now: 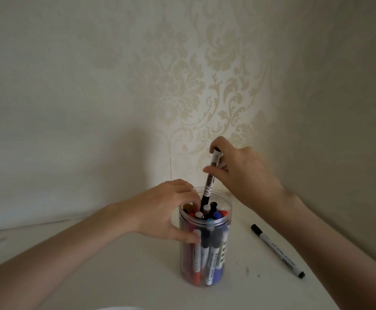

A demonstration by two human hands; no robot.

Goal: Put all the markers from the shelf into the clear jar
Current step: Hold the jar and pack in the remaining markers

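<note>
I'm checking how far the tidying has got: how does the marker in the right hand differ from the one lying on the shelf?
The held marker stands nearly upright, its lower end already inside the clear jar; the loose marker lies flat on the shelf, right of the jar. The right hand pinches the held one; nothing touches the loose one. The left hand grips the jar's rim. Both markers are white-bodied with black ends.

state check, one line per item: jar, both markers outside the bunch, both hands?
clear jar: upright, no lid on it, packed with markers
held marker: tilted, lower end inside the jar mouth
loose marker: lying flat on the shelf, capped
left hand: grips the jar rim
right hand: pinches the held marker
</note>
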